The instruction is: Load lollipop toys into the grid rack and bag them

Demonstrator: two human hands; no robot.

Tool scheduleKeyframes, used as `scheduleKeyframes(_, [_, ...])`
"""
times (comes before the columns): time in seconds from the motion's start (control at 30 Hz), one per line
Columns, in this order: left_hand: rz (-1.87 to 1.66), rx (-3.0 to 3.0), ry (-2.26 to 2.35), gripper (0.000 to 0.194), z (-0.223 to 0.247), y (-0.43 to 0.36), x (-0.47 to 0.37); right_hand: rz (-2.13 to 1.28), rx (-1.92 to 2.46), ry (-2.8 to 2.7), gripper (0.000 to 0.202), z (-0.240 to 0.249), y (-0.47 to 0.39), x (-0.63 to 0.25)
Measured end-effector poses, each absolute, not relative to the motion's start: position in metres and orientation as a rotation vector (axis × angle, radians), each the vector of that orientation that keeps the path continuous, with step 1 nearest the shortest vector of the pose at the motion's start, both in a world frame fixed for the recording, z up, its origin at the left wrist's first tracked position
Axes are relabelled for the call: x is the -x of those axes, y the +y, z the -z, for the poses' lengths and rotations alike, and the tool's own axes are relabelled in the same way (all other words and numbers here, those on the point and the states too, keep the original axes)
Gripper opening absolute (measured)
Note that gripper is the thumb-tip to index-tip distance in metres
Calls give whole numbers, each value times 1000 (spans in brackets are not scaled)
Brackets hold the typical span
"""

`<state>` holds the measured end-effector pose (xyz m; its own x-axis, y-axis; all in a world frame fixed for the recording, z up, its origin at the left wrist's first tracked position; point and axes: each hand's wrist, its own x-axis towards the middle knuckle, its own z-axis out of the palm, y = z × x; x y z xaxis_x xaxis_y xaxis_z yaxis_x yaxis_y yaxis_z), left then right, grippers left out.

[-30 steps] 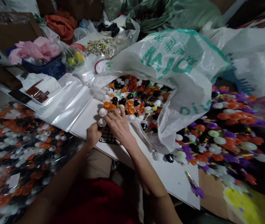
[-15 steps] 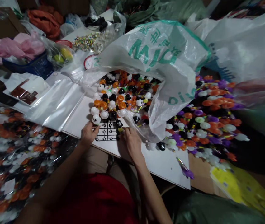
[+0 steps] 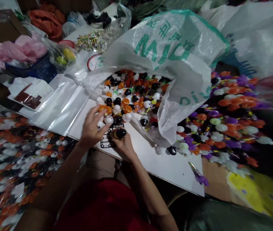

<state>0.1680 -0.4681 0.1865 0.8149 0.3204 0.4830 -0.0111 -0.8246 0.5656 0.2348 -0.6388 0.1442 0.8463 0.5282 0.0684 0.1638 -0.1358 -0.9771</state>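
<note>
Presently, the left hand (image 3: 90,130) is spread wide at the near left edge of a heap of orange, white and black toppers (image 3: 126,104), thumb and fingers well apart around two white round toppers (image 3: 108,120); whether it bears on them cannot be told. The right hand (image 3: 124,145) is closed around a glossy black-headed piece (image 3: 121,133), dark head exposed and stem hidden by the fingers, above the right part of a black grid rack (image 3: 106,141). Said rack lies at the near edge of a white board (image 3: 146,141), partly covered by the right hand. Beyond it, the heap sits in the mouth of a translucent white bag (image 3: 195,85) with green lettering, some pieces spilling out at the near left. One purple-topped stick (image 3: 200,177) lies alone at the near right of the board. Farther right is a larger pile of orange, purple, white and black toppers (image 3: 223,128). To the near left, similar toppers lie under clear wrap (image 3: 30,160). On the left are clear plastic sleeves (image 3: 58,106); farther left, a blue basket (image 3: 43,69) holds crumpled pink material (image 3: 22,49).
</note>
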Motion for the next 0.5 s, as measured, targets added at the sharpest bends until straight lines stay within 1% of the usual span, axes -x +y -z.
scheduleKeyframes(0.07, [-670,-2587,76,43,-193,-474,-183,-338,1766,-549,18,-132,-628,-238])
scheduleKeyframes(0.17, [-717,-2642,87,34,-189,-481,-192,-304,1858,-649,19,-122,-624,-246])
scheduleKeyframes(0.23, [-771,-2627,95,35,-187,-483,-188,-339,1967,-781,22,-121,-622,-249])
scheduleKeyframes(0.37, [-687,-2751,-18,48,-186,-480,-179,-447,2255,-983,29,-127,-608,-248])
scheduleKeyframes(0.43, [-689,-2819,-7,43,-183,-476,-180,-492,2379,-983,27,-133,-597,-248])
scheduleKeyframes(0.5, [-746,-2834,59,38,-178,-473,-184,-530,2383,-991,24,-142,-594,-254])
